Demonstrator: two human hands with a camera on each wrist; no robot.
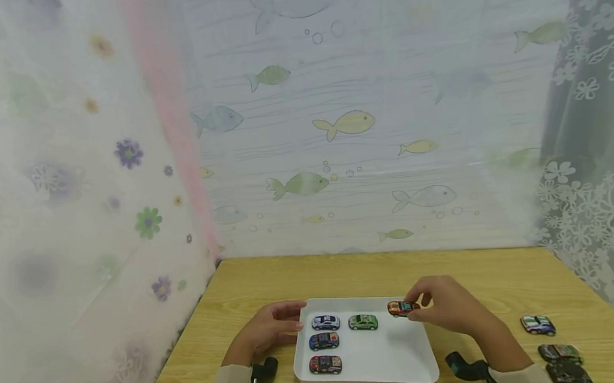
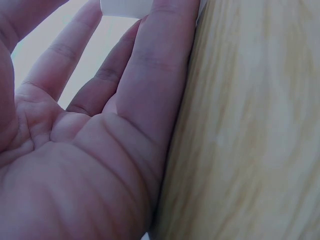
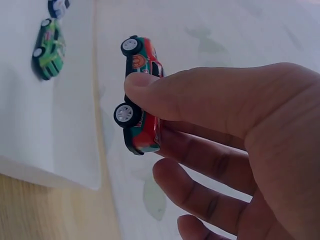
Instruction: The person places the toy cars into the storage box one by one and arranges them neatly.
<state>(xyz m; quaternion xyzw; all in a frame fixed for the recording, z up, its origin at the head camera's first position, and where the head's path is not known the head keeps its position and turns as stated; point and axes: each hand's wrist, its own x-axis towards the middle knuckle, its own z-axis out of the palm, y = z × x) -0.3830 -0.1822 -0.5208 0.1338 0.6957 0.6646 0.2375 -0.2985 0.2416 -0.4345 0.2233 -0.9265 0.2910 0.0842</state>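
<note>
Wooden table [image 1: 509, 284] with fish-print curtain [image 1: 334, 123] behind and floral sheer curtains at both sides; white tray [image 1: 396, 359] sits centre near the front edge. Left hand [image 1: 269, 330] rests on the table against the tray's left rim, fingers straight and relaxed, holding nothing; left wrist view shows the open palm [image 2: 75, 165] lying edge-on against the wood with a white tray corner [image 2: 125, 7] just past the fingertips. Right hand [image 1: 446, 310] is at the tray's far right corner, thumb and fingers pinching a red-orange toy car [image 1: 401, 308]; right wrist view shows the thumb [image 3: 200, 97] pressed on the car's [image 3: 141, 97] wheel side, fingers behind it, car held just over the tray rim, touching or not cannot tell. In the tray: green car [image 1: 363, 322] just left of the held one, white-blue car [image 1: 325, 322], dark blue car [image 1: 324, 341], red-black car [image 1: 325, 365] in a column at left. On the table right of the tray, well apart: three more cars [image 1: 537, 325], two dark ones near the frame corner
</note>
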